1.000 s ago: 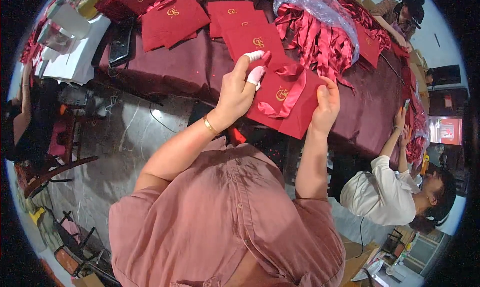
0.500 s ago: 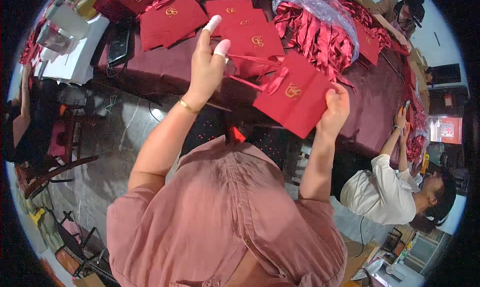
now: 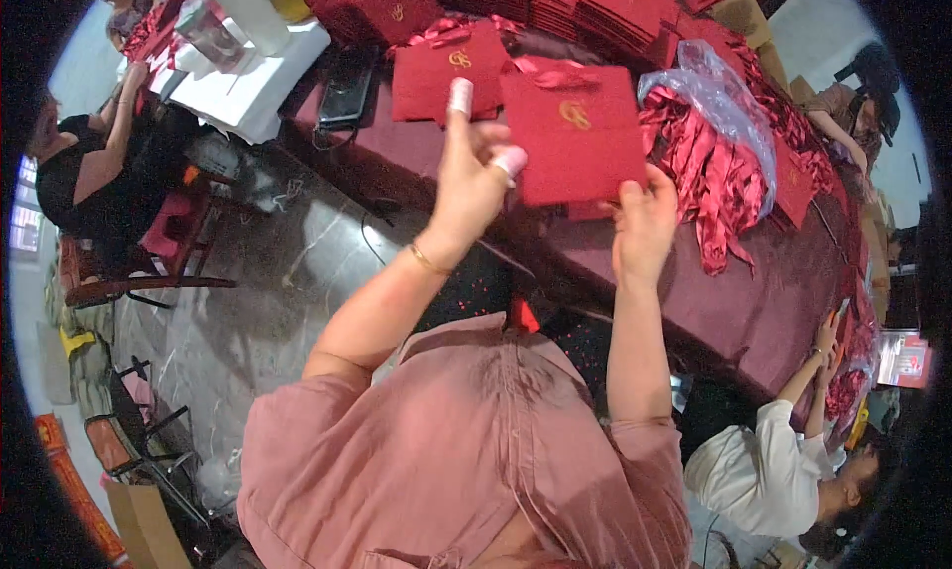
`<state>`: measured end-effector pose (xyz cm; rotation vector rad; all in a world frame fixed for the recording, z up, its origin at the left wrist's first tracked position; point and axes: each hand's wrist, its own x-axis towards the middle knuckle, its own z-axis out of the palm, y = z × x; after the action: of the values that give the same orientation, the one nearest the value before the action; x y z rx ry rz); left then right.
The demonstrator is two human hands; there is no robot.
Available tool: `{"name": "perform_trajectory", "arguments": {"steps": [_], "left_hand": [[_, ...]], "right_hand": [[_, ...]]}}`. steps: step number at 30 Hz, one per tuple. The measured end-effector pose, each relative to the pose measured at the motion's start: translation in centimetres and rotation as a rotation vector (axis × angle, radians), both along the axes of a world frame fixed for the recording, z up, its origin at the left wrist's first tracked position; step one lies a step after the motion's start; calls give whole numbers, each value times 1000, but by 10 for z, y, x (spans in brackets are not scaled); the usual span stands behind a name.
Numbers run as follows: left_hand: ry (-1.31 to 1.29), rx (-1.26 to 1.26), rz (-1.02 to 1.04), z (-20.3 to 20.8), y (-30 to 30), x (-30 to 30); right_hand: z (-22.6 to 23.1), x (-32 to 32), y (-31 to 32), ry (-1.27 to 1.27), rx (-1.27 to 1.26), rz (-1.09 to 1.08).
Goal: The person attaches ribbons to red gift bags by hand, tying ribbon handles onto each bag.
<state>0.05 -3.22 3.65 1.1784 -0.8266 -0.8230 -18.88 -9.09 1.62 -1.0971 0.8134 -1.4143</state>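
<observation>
Held red bag: a flat red bag (image 3: 585, 157) with a gold emblem (image 3: 574, 116), raised over the near part of the tabletop (image 3: 729, 296); its emblem side faces up toward the wearer.
Ribbon: a shiny red ribbon (image 3: 551, 72) lies along the bag's far edge.
Right hand: the right hand (image 3: 645, 234) grips the bag at its near right corner, thumb on the face.
Left hand: the left hand (image 3: 468, 180) is at the bag's left edge, index finger stretched out and thumb spread from it, both tips wrapped in a pale covering; whether it grips the edge, I cannot tell.
Wrist: a gold-coloured bracelet (image 3: 429, 259) circles the left one.
Left of the bag: another red bag (image 3: 426, 85) with a gold emblem lies on the tabletop.
Right of the bag: a clear plastic bag (image 3: 710, 73) spills many red ribbons (image 3: 699, 167) toward the near side.
Far side: stacked red pieces (image 3: 595, 18).
Far left: a dark phone (image 3: 345, 98), white paper (image 3: 258, 93) and clear containers (image 3: 246, 18).
People: one in a white top (image 3: 759, 470) at the right, one in black (image 3: 104, 177) at the left.
Floor at left: a dark wooden chair (image 3: 149, 287).
</observation>
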Motion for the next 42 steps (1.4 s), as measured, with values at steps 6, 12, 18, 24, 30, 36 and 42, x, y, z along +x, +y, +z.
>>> {"name": "perform_trajectory", "arguments": {"steps": [6,12,18,24,30,36,42], "left_hand": [[-653,-22,455,-44,-43,110],[-1406,-77,308,-49,-39,75],[-1513,-52,322,-64,-87,107],[-1493,-88,300,-64,-78,82],[-1342,-221,149,-51,-71,33],[-1301,-194,-116,-43,-91,-33],[-1348,-66,-230,-46,-97,-50]], "right_hand": [[-36,7,-15,454,-184,-3],[-36,3,0,1156,-648,-57],[-47,-8,-11,1275,-637,-147],[-38,-53,-15,1144,-690,-248],[-38,-134,-44,1386,-717,-297],[-33,-155,-52,1492,-846,-79],[-29,-159,-39,1550,-866,-60]]}}
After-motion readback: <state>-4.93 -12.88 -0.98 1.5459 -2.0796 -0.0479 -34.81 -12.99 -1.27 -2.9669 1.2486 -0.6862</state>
